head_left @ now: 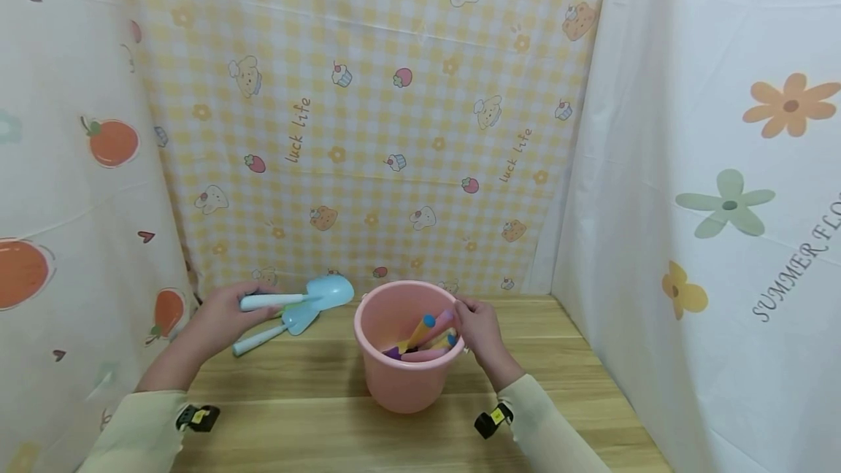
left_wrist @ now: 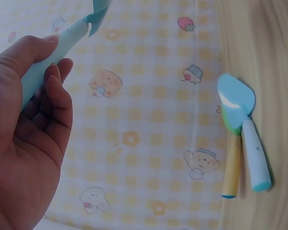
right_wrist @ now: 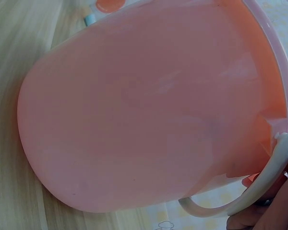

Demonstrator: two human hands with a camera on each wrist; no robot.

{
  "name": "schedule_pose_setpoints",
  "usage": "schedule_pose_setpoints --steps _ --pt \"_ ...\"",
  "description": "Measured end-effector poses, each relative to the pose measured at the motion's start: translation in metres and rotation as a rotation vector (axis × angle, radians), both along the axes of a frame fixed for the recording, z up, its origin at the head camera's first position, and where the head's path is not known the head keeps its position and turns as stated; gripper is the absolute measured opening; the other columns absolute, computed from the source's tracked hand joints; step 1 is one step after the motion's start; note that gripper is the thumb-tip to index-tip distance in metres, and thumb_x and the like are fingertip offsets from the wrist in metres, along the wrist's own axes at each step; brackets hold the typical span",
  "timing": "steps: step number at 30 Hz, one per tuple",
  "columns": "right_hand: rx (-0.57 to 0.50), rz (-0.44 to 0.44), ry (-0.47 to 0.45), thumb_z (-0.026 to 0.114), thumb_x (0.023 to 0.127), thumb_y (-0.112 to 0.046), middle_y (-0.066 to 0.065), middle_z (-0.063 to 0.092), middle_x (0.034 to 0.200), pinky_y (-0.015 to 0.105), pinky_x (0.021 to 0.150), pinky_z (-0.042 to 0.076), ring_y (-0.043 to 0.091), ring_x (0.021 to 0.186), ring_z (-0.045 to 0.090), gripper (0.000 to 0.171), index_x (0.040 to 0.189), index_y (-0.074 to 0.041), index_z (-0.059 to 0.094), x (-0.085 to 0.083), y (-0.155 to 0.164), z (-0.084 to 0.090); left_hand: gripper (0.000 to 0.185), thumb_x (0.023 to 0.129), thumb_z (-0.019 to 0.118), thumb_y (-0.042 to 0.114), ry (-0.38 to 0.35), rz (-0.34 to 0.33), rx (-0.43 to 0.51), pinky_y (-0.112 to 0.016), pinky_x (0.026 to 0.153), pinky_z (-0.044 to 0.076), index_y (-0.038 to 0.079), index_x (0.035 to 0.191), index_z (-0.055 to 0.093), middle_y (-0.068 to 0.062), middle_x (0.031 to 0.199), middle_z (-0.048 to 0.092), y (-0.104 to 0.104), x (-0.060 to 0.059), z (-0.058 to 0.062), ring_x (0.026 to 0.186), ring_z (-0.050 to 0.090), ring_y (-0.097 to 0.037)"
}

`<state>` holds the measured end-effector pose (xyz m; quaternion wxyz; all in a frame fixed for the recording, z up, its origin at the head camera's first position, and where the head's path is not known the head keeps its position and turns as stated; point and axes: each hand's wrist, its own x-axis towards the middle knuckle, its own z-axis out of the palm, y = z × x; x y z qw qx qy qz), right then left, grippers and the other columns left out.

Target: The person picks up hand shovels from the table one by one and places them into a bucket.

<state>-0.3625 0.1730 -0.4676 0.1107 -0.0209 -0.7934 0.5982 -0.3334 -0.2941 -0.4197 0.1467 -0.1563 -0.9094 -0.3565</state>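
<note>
Nearest the head camera are two pale cream sleeves with small black-and-yellow wrist cameras strapped on, both forearms reaching forward over the light wooden table [head_left: 315,422].

The left arm angles out toward the left curtain, and the left hand [head_left: 220,320] is raised a little above the table. Its fingers [left_wrist: 57,96] and thumb curl round the white handle of a pale blue plastic toy scoop [head_left: 298,296], whose rounded blade points right toward the bucket. In the left wrist view the handle runs up out of the fist, palm facing the camera.

On the table just beyond that hand lies a pale blue toy spade with a white handle [left_wrist: 247,139], and beside it, touching and partly under its blade, a green-headed toy tool with a yellow handle [left_wrist: 232,167].

The right arm comes in from the lower right. The right hand [head_left: 479,331] rests at the right rim of the round pink plastic bucket [head_left: 397,378], which stands upright in the middle of the table. Its fingers curl at the rim where the white bucket handle [right_wrist: 249,191] hangs; the right wrist view shows only fingertips behind that handle, so whether they grip rim or handle I cannot tell.

Inside the bucket lean several coloured toy handles [head_left: 427,334], orange, pink, purple and yellow.
</note>
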Motion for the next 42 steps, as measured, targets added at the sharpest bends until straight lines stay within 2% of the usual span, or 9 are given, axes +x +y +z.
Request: schedule_pose_setpoints --steps 3,9,13,17,21,25,32,37,42 --pt "0.002 -0.004 0.0 0.062 0.112 -0.023 0.019 0.078 0.125 0.027 0.069 0.058 0.019 0.089 0.071 0.035 0.134 0.0 0.079 -0.001 0.0 -0.001 0.022 0.101 0.084 0.029 0.017 -0.012 -0.011 -0.042 0.08 0.053 0.017 0.119 0.081 -0.004 0.109 0.079 0.004 0.001 0.005 0.087 0.064 -0.022" --pt "0.012 -0.01 0.003 0.062 0.112 -0.023 0.019 0.077 0.129 0.028 0.075 0.061 0.021 0.1 0.073 0.035 0.133 -0.001 0.079 -0.001 -0.001 -0.001 0.018 0.103 0.081 0.035 0.048 -0.029 -0.032 -0.041 0.075 0.05 0.023 0.116 0.078 0.001 0.1 0.075 0.013 0.002 0.015 0.082 0.061 -0.021" --pt "0.012 -0.013 0.0 0.062 0.112 -0.023 0.019 0.077 0.13 0.029 0.078 0.061 0.023 0.104 0.073 0.035 0.134 -0.001 0.079 -0.001 -0.001 -0.001 0.016 0.103 0.082 0.029 0.055 -0.072 0.008 -0.037 0.073 0.05 0.019 0.115 0.077 0.001 0.096 0.071 0.021 0.003 0.018 0.08 0.059 -0.021" --pt "0.002 -0.012 0.001 0.062 0.112 -0.023 0.019 0.078 0.128 0.027 0.074 0.06 0.021 0.098 0.073 0.034 0.133 -0.001 0.079 -0.001 -0.001 -0.001 0.016 0.101 0.084 0.021 0.055 -0.11 0.05 -0.035 0.072 0.051 0.015 0.114 0.077 0.0 0.095 0.07 0.03 0.002 0.02 0.081 0.059 -0.021" --pt "0.0 -0.01 0.001 0.062 0.112 -0.022 0.018 0.078 0.127 0.027 0.071 0.059 0.02 0.094 0.073 0.033 0.132 -0.002 0.08 0.0 0.0 -0.001 0.015 0.099 0.087 0.02 0.07 -0.122 0.038 -0.037 0.072 0.05 0.016 0.111 0.078 0.0 0.094 0.069 0.038 0.0 0.022 0.079 0.057 -0.022" --pt "0.007 -0.011 -0.004 0.062 0.112 -0.022 0.018 0.078 0.129 0.027 0.074 0.06 0.022 0.1 0.074 0.034 0.133 -0.002 0.079 0.0 0.0 -0.001 0.013 0.098 0.088 0.021 0.088 -0.14 0.017 -0.036 0.07 0.05 0.019 0.109 0.081 0.003 0.092 0.069 0.047 -0.004 0.022 0.077 0.057 -0.021" --pt "0.001 -0.009 0.001 0.062 0.112 -0.021 0.019 0.077 0.13 0.028 0.08 0.062 0.023 0.106 0.074 0.034 0.133 -0.001 0.079 -0.002 -0.001 -0.001 0.013 0.096 0.089 0.018 0.072 -0.202 0.041 -0.034 0.068 0.053 0.021 0.107 0.082 0.006 0.089 0.073 0.063 -0.011 0.025 0.073 0.06 -0.019" --pt "-0.008 -0.004 0.001 0.062 0.112 -0.021 0.018 0.078 0.128 0.027 0.077 0.061 0.022 0.103 0.074 0.033 0.132 -0.001 0.079 -0.002 0.0 -0.001 0.013 0.096 0.09 0.021 0.072 -0.211 0.003 -0.034 0.069 0.052 0.022 0.106 0.082 0.007 0.09 0.071 0.074 -0.015 0.025 0.076 0.059 -0.018" --pt "-0.011 -0.004 0.003 0.062 0.112 -0.021 0.019 0.078 0.128 0.027 0.076 0.061 0.022 0.101 0.075 0.033 0.132 -0.001 0.079 -0.002 0.0 -0.001 0.012 0.096 0.09 0.019 0.038 -0.238 -0.009 -0.036 0.069 0.052 0.022 0.104 0.08 0.006 0.088 0.068 0.087 -0.019 0.028 0.075 0.057 -0.018"
